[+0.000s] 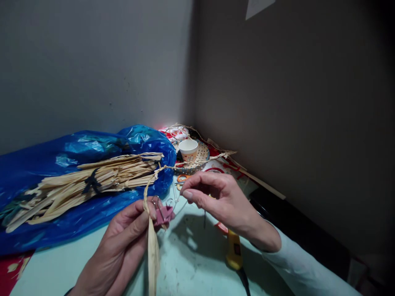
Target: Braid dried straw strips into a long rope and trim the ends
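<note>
My left hand (123,240) is closed, thumb and fingers pinching a pale dried husk strip (152,255). Its upper part is twisted into a cord that runs up toward the back; its loose flat end hangs down below my thumb. Against the same fingers sits a pink binder clip (163,215) with metal handles. To the right, my right hand (226,201) pinches thumb to forefinger on a thin pale strand (177,202) that slants down to the clip. Whether it is thread or wire is too fine to tell.
At left, a bundle of dried husks (114,176) tied with dark cloth lies on a blue plastic bag (70,148). Behind my hands are a paper cup (188,150), a woven basket (203,154) and orange-handled scissors (182,179). A yellow corded tool (234,250) lies below my right wrist.
</note>
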The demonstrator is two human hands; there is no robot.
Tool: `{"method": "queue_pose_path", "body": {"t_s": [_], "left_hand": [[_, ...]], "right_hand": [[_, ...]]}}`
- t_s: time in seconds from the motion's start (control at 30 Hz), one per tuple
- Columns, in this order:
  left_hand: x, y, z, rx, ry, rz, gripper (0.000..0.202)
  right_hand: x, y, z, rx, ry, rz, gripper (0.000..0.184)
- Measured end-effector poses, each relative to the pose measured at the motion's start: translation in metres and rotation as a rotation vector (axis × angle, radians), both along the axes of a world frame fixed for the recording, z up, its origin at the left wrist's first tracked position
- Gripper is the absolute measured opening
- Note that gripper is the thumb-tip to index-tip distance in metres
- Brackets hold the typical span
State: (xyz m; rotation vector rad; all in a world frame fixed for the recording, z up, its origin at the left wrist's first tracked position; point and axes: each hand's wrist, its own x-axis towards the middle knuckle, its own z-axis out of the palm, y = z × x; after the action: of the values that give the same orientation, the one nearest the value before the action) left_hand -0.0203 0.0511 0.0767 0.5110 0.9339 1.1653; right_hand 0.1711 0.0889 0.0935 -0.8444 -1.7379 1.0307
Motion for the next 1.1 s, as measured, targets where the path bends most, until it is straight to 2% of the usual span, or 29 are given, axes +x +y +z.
{"method": "queue_pose_path", "body": {"t_s": [0.17,0.3,0.33,0.5,0.63,0.7,0.87,0.97,1.1], "left_hand": [[-0.006,0.009,-0.003,0.050,0.160,0.162,0.026],[-0.010,0.010,-0.006,0.081,0.260,0.194,0.030],[-0.010,0.010,-0.007,0.085,0.280,0.192,0.031],[-0.008,0.012,-0.010,0.043,0.303,0.170,0.032],[-0.008,0.011,-0.007,0.005,0.283,0.141,0.035],[-0.009,0.009,-0.001,-0.005,0.276,0.134,0.035],[-0.013,0.003,0.013,0.009,0.265,0.145,0.030],[-0.016,0.001,0.016,0.011,0.256,0.137,0.031],[-0.021,0.000,0.022,0.038,0.244,0.083,0.023]], "right_hand": [[0.012,0.009,-0.002,-0.050,-0.108,0.080,0.008],[0.026,0.009,-0.005,-0.065,-0.262,0.185,0.014],[0.031,0.008,-0.007,-0.073,-0.275,0.150,0.016],[0.060,-0.006,-0.013,-0.096,-0.300,-0.202,0.020],[0.078,-0.025,-0.025,-0.096,-0.427,-0.390,0.023],[0.083,-0.036,-0.033,-0.066,-0.552,-0.431,0.022],[0.087,-0.054,-0.045,0.030,-0.801,-0.405,0.022],[0.079,-0.041,-0.045,0.092,-0.952,-0.432,0.021],[0.057,0.004,-0.046,0.282,-1.178,-0.366,0.021]]}}
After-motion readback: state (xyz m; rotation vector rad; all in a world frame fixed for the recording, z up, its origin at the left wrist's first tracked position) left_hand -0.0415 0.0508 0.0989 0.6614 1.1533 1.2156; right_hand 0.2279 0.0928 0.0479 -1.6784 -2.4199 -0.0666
